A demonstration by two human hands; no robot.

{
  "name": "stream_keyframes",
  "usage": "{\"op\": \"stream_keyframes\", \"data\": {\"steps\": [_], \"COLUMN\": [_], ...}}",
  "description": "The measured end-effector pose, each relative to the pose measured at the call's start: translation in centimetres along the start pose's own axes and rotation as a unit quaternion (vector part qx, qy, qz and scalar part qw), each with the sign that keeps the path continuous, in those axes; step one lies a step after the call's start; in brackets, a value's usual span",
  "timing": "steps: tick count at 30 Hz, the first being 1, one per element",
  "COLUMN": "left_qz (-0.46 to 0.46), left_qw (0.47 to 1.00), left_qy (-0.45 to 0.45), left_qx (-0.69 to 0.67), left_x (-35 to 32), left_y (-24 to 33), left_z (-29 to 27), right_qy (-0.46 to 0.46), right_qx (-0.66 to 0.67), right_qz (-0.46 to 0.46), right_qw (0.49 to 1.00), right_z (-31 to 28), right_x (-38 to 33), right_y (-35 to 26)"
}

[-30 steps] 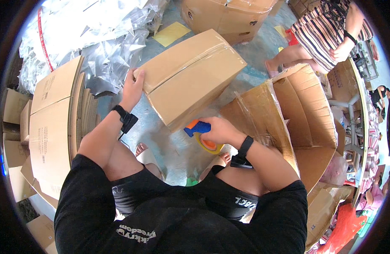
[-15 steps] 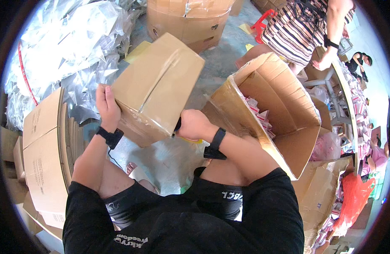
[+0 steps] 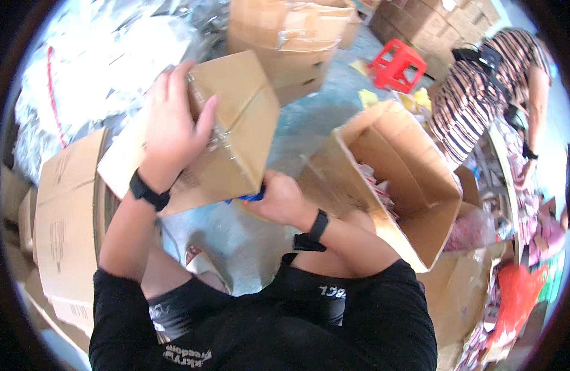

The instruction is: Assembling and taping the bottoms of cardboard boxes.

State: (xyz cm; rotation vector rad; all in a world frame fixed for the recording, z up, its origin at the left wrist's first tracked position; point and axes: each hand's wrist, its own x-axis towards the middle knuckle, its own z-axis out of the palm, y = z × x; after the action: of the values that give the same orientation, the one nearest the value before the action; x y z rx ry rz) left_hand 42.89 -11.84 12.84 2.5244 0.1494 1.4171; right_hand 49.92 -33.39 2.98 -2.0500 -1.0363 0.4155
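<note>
A brown taped cardboard box [image 3: 240, 127] is tilted in front of the person [image 3: 266, 328]; we can't see inside it. The left hand [image 3: 174, 123] lies on it, spread wide. The right hand [image 3: 283, 199] curls around a blue tape dispenser [image 3: 255, 197], mostly hidden, by the box's corner. To the right, a big open carton [image 3: 415, 148] has little pink-and-white packs [image 3: 379, 190] in it, blurry.

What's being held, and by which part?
The right hand holds a blue tape dispenser, gripped part hidden; the left hand lies across an edge of the cardboard box.
</note>
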Motion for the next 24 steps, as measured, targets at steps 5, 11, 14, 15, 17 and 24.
{"op": "stream_keyframes", "data": {"steps": [5,11,14,15,17,24], "left_qz": [-0.002,0.054,0.045,0.048,0.056,0.216], "left_qw": [0.992,0.99,0.991,0.991,0.991,0.973], "left_qy": [-0.104,-0.109,-0.109,-0.11,-0.113,-0.064], "left_qx": [0.067,0.067,0.069,0.063,0.051,0.051], "left_x": [-1.2,-1.3,-1.4,-1.3,-1.3,-0.6], "left_y": [1.9,3.4,4.8,5.5,6.9,7.6], "left_z": [-1.3,-1.4,-1.9,-2.2,-2.6,-6.9], "right_qy": [0.032,0.055,0.054,0.048,0.056,0.162], "right_qx": [-0.031,-0.007,-0.031,-0.039,-0.049,-0.097], "right_qz": [-0.008,-0.021,0.005,0.025,0.024,-0.034], "right_qw": [0.999,0.998,0.998,0.998,0.997,0.981], "right_z": [0.7,1.1,0.1,-0.3,-1.5,-5.1], "right_x": [-1.4,-3.4,-4.5,-4.9,-6.7,-11.0], "right_y": [0.8,1.0,0.9,0.6,0.4,-2.4]}}
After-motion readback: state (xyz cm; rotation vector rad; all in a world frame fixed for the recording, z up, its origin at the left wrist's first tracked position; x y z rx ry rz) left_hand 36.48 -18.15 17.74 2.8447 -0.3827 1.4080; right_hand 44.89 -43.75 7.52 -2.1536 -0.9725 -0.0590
